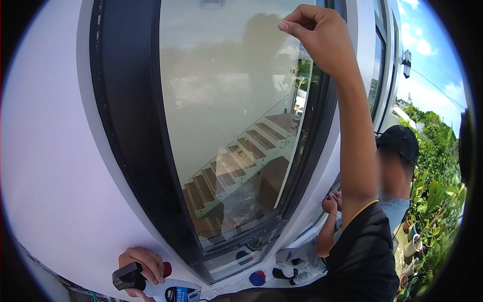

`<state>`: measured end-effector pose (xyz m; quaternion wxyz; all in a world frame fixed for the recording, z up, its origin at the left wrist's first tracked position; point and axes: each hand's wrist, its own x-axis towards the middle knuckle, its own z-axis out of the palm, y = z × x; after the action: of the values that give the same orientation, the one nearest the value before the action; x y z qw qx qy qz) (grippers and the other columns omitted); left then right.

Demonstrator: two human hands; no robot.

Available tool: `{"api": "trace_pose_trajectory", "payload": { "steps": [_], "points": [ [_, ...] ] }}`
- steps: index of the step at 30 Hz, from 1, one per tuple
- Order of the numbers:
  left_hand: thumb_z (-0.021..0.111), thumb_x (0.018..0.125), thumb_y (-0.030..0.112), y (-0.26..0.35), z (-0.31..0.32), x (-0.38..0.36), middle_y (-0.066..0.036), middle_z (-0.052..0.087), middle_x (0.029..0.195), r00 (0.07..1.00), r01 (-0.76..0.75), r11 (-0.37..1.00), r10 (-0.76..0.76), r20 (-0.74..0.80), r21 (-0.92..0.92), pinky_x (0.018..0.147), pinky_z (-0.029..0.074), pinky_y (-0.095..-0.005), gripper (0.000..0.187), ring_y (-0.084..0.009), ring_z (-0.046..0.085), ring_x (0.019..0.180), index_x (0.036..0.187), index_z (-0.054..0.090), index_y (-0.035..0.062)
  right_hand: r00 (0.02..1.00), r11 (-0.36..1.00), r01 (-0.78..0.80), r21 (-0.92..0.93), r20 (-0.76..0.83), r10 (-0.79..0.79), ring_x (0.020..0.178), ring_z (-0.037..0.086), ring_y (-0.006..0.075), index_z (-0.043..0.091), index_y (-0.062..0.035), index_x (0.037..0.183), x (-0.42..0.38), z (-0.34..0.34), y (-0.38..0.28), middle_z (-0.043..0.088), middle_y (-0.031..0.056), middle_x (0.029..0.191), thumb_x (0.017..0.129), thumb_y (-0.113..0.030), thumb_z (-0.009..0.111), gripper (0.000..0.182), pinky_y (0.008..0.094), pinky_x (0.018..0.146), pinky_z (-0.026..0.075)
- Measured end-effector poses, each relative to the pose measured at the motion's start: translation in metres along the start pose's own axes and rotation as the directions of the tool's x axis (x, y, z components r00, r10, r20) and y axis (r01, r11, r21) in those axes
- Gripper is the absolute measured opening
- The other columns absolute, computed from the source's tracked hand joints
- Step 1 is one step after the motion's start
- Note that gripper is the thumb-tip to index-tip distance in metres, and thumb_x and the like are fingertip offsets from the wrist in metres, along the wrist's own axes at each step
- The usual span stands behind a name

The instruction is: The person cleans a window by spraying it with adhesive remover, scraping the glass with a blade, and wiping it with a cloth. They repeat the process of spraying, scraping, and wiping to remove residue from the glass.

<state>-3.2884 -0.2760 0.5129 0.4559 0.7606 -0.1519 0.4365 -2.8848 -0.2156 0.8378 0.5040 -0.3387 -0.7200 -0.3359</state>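
My right hand [318, 38] is raised high on the window. Its thumb and forefinger pinch a small flat pale piece [277, 27], too small to make out exactly, close to the glass. Low on the left, my left hand [142, 264] is wrapped round a spray bottle [173, 291] with a black and red trigger head and a blue and black label partly reading "ESIVE". The tall window pane [216, 100] sits in a dark frame [136, 100] and shows some pale specks and smears.
A co-worker in a black cap [400, 143] is close on the right, hands together near the wall. Below lie a blue and red object [257, 278] and dark items [286, 274]. Potted plants [413, 244] line the right. A wooden staircase [241, 156] shows through the glass.
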Motion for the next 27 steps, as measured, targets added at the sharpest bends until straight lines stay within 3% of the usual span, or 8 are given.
{"api": "trace_pose_trajectory", "payload": {
  "steps": [11,14,18,20,22,23,25,27],
  "points": [
    [0.082,0.07,0.028,0.003,0.006,0.002,-0.019,0.07,0.092,1.0,-0.011,0.999,0.011,-0.008,0.037,0.069,0.058,-0.0358,0.039,-0.0286,0.071,0.07,0.088,0.07,-0.0042,0.999,0.999,-0.041,0.018,-0.006,0.041,0.066,0.064,0.0255,0.07,0.0002,0.084,0.015,-0.008,0.0,0.069,0.0139,0.073,0.085,-0.015,0.072,0.015,0.0328,0.067,0.05],
    [0.082,0.068,0.028,0.003,0.006,0.001,-0.019,0.07,0.091,1.0,-0.007,0.999,0.007,-0.01,0.036,0.069,0.058,-0.0358,0.04,-0.0282,0.071,0.069,0.088,0.07,-0.004,0.995,1.0,-0.029,-0.009,0.097,0.03,0.066,0.063,0.0255,0.069,0.0005,0.082,0.0,-0.001,-0.023,0.068,0.0132,0.071,0.085,-0.015,0.073,0.016,0.0331,0.067,0.05],
    [0.081,0.065,0.03,-0.003,0.012,0.004,-0.018,0.07,0.088,0.996,-0.023,0.999,0.025,-0.091,0.023,0.067,0.057,-0.0344,0.04,-0.0278,0.07,0.068,0.084,0.071,-0.0034,0.979,0.94,-0.169,0.295,0.164,0.124,0.064,0.057,0.0121,0.067,0.0,0.085,-0.026,0.004,-0.024,0.065,0.0042,0.071,0.088,-0.016,0.073,0.017,0.0276,0.064,0.047],
    [0.081,0.063,0.031,-0.01,0.019,0.008,-0.018,0.07,0.086,0.988,-0.032,0.999,0.033,-0.153,0.005,0.066,0.056,-0.034,0.04,-0.0278,0.07,0.067,0.081,0.071,-0.0031,0.945,0.765,-0.323,0.557,0.234,0.229,0.068,0.056,0.0063,0.066,-0.0008,0.089,-0.062,0.007,-0.031,0.062,-0.0004,0.073,0.09,-0.015,0.073,0.016,0.023,0.063,0.045],
    [0.08,0.062,0.035,-0.023,0.036,0.024,-0.018,0.067,0.087,0.976,-0.066,0.998,0.061,-0.211,-0.015,0.065,0.053,-0.0341,0.043,-0.0266,0.066,0.066,0.079,0.071,-0.0032,0.901,0.455,-0.428,0.781,0.332,0.278,0.072,0.056,0.0046,0.065,-0.0008,0.094,-0.127,0.018,-0.058,0.06,-0.0016,0.077,0.09,-0.008,0.073,0.011,0.019,0.064,0.043],
    [0.079,0.064,0.036,-0.033,0.055,0.029,-0.017,0.062,0.098,0.941,-0.061,0.997,0.041,-0.336,-0.051,0.067,0.049,-0.0332,0.042,-0.0266,0.063,0.078,0.08,0.071,-0.0027,0.877,0.344,-0.461,0.818,0.361,0.317,0.074,0.057,0.0047,0.064,-0.0001,0.096,-0.161,0.023,-0.079,0.062,-0.0003,0.079,0.089,-0.004,0.072,0.011,0.0183,0.065,0.043],
    [0.075,0.068,0.042,-0.043,0.067,0.036,-0.02,0.049,0.116,0.951,0.058,0.995,-0.079,-0.299,-0.079,0.083,0.042,-0.0338,0.046,-0.0273,0.049,0.099,0.082,0.071,-0.0008,0.813,0.188,-0.521,0.833,0.417,0.406,0.076,0.058,0.0055,0.064,0.0015,0.098,-0.22,0.035,-0.122,0.063,0.0022,0.083,0.088,0.002,0.071,0.013,0.0178,0.067,0.044],
    [0.076,0.066,0.046,-0.072,0.071,0.033,-0.019,0.04,0.12,0.957,-0.003,0.986,-0.046,-0.288,-0.165,0.086,0.04,-0.0358,0.051,-0.0259,0.043,0.1,0.088,0.071,0.0001,0.758,0.136,-0.556,0.82,0.434,0.486,0.078,0.06,0.0075,0.063,0.0041,0.101,-0.268,0.051,-0.151,0.066,0.006,0.088,0.088,0.006,0.069,0.015,0.0195,0.07,0.047]
  ]
}}
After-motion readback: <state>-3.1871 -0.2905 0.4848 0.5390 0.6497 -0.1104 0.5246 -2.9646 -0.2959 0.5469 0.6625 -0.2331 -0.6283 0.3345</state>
